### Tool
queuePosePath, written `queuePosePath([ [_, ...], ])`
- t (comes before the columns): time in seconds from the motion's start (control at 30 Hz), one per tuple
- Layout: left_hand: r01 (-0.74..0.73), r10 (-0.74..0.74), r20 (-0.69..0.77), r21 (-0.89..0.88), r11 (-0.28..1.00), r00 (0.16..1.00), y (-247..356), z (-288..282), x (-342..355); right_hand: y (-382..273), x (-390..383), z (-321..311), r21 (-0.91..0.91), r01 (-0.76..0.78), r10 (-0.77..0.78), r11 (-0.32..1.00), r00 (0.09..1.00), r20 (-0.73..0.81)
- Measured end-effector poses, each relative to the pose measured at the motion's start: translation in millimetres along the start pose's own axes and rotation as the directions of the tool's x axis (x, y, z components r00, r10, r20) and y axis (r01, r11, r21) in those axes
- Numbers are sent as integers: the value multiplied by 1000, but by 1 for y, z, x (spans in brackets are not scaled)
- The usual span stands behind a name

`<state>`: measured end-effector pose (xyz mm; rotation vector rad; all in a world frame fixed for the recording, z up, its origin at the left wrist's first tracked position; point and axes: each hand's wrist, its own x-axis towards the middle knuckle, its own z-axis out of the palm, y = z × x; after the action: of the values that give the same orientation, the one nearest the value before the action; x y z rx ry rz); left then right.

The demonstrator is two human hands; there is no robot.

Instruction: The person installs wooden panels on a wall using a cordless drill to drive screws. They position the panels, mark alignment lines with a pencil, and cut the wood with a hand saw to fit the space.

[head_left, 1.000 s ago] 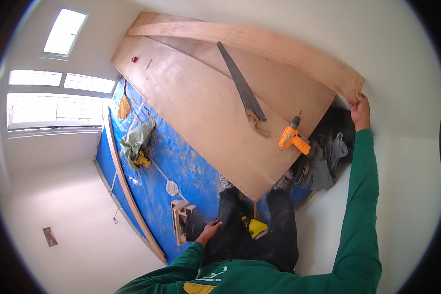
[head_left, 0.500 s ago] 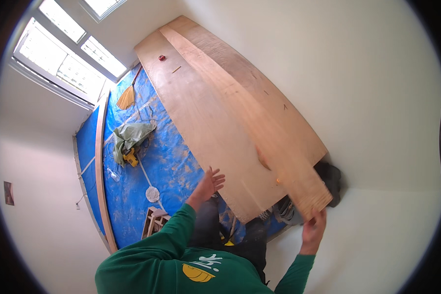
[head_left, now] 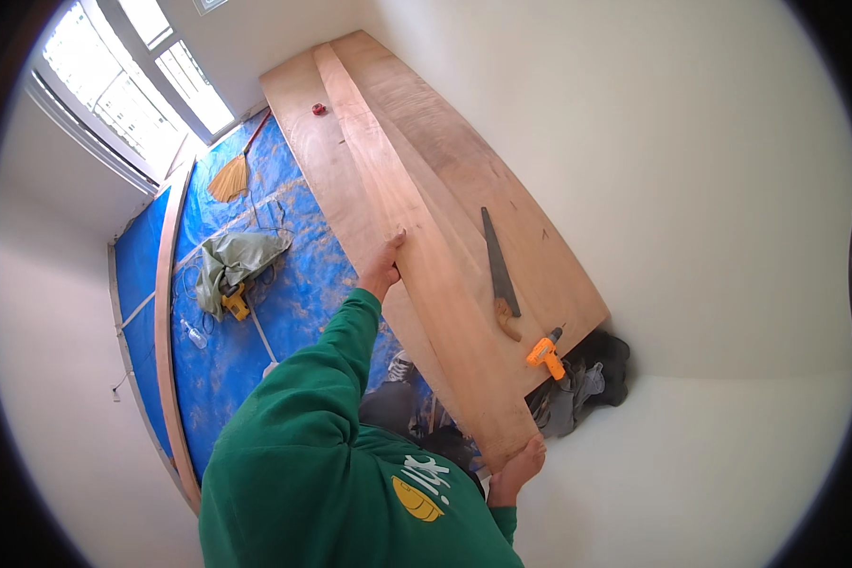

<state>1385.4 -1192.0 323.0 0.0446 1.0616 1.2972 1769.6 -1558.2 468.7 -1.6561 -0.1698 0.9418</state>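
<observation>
A long, flat, light-brown wooden plank (head_left: 445, 312) slants from upper centre to lower centre, barring any low crossing of the tan plywood sheets (head_left: 535, 260). To its right, a strip of plywood offers passage (narrow, though) before the wooden-handled steel handsaw (head_left: 498, 270). Below that, the orange-and-black cordless drill (head_left: 544, 358) obstructs. The smooth white wall (head_left: 719, 237) bounds frame right.
</observation>
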Motion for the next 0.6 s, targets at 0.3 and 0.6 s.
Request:
queuePosePath([
  [0.3, 140, -148, 87, 83, 987, 985, -94, -44, -115, 72, 25, -145, -243, -88, 55, 966, 989, -137],
  [0.6, 260, -260, -22, 105, 960, 965, -147, -89, -170, 119, 29, -235, -541, -175, 75, 822, 977, -202],
])
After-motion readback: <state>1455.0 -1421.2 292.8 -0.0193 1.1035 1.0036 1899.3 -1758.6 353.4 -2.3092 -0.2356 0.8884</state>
